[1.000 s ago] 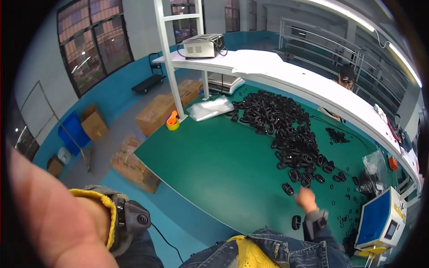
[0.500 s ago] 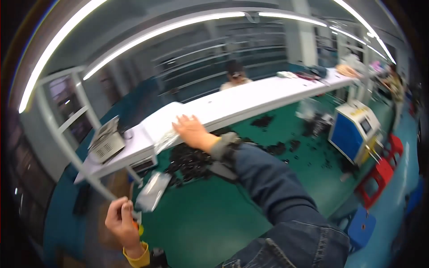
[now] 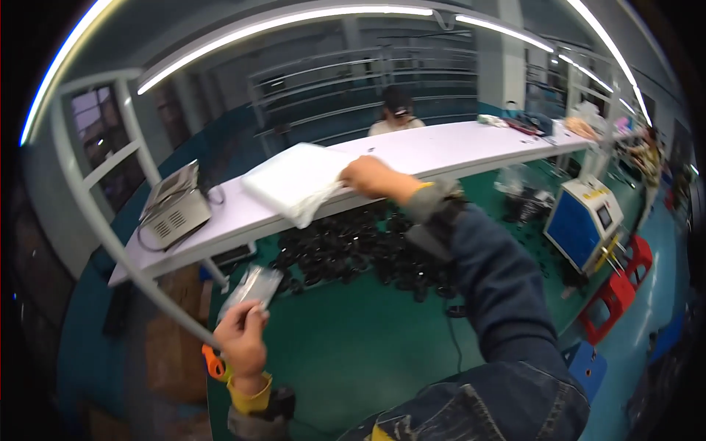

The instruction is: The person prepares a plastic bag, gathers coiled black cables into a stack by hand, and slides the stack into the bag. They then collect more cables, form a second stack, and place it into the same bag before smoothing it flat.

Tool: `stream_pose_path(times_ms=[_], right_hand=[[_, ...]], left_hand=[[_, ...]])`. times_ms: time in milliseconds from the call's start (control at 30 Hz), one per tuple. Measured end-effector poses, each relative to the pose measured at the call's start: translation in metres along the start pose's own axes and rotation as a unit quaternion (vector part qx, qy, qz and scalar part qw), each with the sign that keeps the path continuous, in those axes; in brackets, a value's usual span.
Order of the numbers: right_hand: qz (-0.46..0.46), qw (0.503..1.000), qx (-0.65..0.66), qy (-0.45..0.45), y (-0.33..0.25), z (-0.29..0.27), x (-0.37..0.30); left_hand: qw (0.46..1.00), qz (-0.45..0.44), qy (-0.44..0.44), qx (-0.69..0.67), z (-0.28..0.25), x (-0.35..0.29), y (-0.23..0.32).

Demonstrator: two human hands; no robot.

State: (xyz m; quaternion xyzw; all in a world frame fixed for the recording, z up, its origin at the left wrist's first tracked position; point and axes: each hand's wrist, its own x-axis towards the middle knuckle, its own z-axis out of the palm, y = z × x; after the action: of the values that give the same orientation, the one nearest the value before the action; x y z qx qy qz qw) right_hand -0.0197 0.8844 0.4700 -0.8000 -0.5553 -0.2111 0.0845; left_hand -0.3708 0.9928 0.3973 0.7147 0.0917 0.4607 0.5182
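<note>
My right hand (image 3: 375, 177) is closed at the right edge of a flat stack of whitish plastic bags (image 3: 290, 176) on the raised white shelf. Its curled fingers grip the loose, crinkled bag edge there. Lower left, my left hand (image 3: 244, 342) is closed in a pinch; what lies between its fingertips is hidden. Just beyond those fingers, a clear plastic bag (image 3: 259, 281) lies on the green table, and the hand overlaps its near end. Many small black ring-like parts (image 3: 331, 250) are heaped under the shelf.
A grey-beige device (image 3: 173, 217) stands on the shelf's left end, beside a metal frame post (image 3: 121, 242). Orange-handled scissors or a similar tool (image 3: 213, 362) are near my left wrist. A blue-and-white machine (image 3: 585, 220) stands right, near red stools (image 3: 610, 301). A person (image 3: 397, 114) sits behind the shelf.
My right hand has gone from spread flat to closed, shifting right along the stack's edge. My left hand has moved right and slightly up, over the clear bag. The view has shifted.
</note>
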Motion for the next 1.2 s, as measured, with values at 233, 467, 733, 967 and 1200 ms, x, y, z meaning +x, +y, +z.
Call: stream_pose_path(times_ms=[233,467,733,967,1200], right_hand=[[-0.07,0.98,0.015,0.184,-0.045,-0.007,-0.026],[0.065,0.931,0.143,0.331,-0.063,0.004,-0.067],[0.281,0.553,0.779,0.095,-0.084,0.017,-0.049],[0.255,0.497,0.815,0.15,-0.096,0.051,-0.051],[0.243,0.546,0.777,0.199,-0.09,0.061,-0.054]], left_hand=[[0.911,0.313,0.032,0.267,0.077,0.082,0.004],[0.906,0.202,-0.07,0.366,0.097,0.122,-0.032],[0.943,0.09,-0.15,0.284,0.1,0.121,-0.018],[0.921,0.182,-0.085,0.333,0.106,0.105,-0.018],[0.881,0.206,-0.138,0.403,0.13,0.12,-0.029]])
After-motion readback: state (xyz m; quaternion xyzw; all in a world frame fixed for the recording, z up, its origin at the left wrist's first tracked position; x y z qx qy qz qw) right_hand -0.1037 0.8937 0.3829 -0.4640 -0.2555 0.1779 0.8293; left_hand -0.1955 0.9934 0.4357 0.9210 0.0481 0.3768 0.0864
